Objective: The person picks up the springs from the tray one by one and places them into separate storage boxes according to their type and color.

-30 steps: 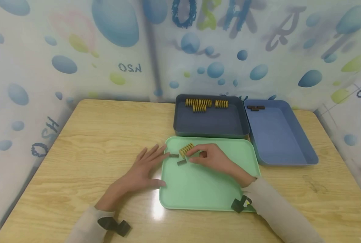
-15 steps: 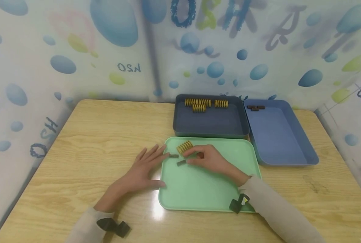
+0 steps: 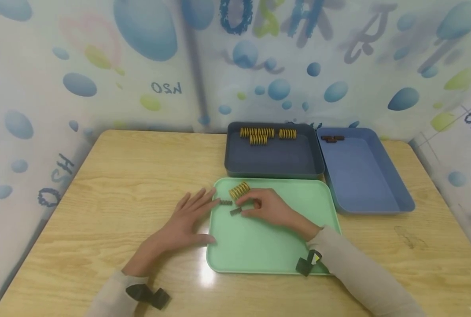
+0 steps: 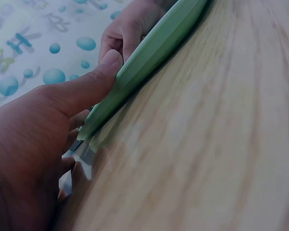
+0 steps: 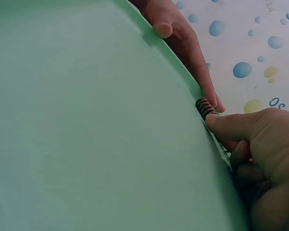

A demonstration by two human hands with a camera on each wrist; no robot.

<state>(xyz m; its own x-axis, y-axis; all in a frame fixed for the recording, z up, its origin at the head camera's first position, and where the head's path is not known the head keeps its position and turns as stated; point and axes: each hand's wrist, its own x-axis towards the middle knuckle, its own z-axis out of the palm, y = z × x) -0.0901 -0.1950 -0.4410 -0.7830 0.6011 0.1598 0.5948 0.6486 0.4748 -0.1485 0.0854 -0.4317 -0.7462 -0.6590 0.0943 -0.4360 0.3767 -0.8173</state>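
My left hand (image 3: pixel 184 224) lies spread with straight fingers at the left edge of the green tray (image 3: pixel 259 251); its thumb and fingertips touch the rim. Over the tray's upper left, my right hand (image 3: pixel 271 209) has its thumb at the end of a small dark coil spring (image 3: pixel 235 211), while its index fingertip hovers just above. In the right wrist view the thumb covers one end of the dark spring (image 5: pixel 203 108), and the index finger is mostly hidden. A second small dark spring (image 3: pixel 226 202) lies by the left fingertips. A larger yellow spring (image 3: pixel 239 190) rests behind them.
Behind the green tray stands a dark grey-blue tray (image 3: pixel 275 160) with several yellow springs (image 3: pixel 258 133) at its back. A blue tray (image 3: pixel 368 176) to the right holds small dark brown cylindrical pieces (image 3: pixel 332 138). A patterned wall rises behind the wooden table (image 3: pixel 140 163).
My right hand has moved slightly left, from beside the yellow spring to the nearer dark spring. The yellow spring has shifted a little up and left. My left hand has stayed put.
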